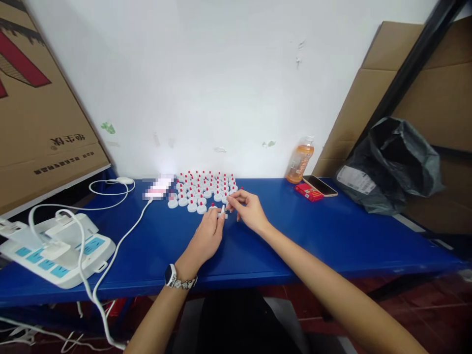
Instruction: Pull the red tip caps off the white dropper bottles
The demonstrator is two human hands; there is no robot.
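Over the middle of the blue table, my left hand (207, 235) is closed on a white nozzle cap (223, 211), its narrow tip pointing up. My right hand (250, 210) is just to the right, thumb and fingers pinched together beside that tip. Whatever sits in this pinch is too small to make out. Behind both hands stand many white round caps (191, 207) with small red tips, grouped in loose rows toward the wall.
A lit phone (160, 188) on a white cable lies left of the caps. At left sits a power strip (66, 260) with plugs. To the right are an orange drink bottle (300, 161), a red box (309, 192), another phone (320, 186) and a grey plastic bag (387, 167).
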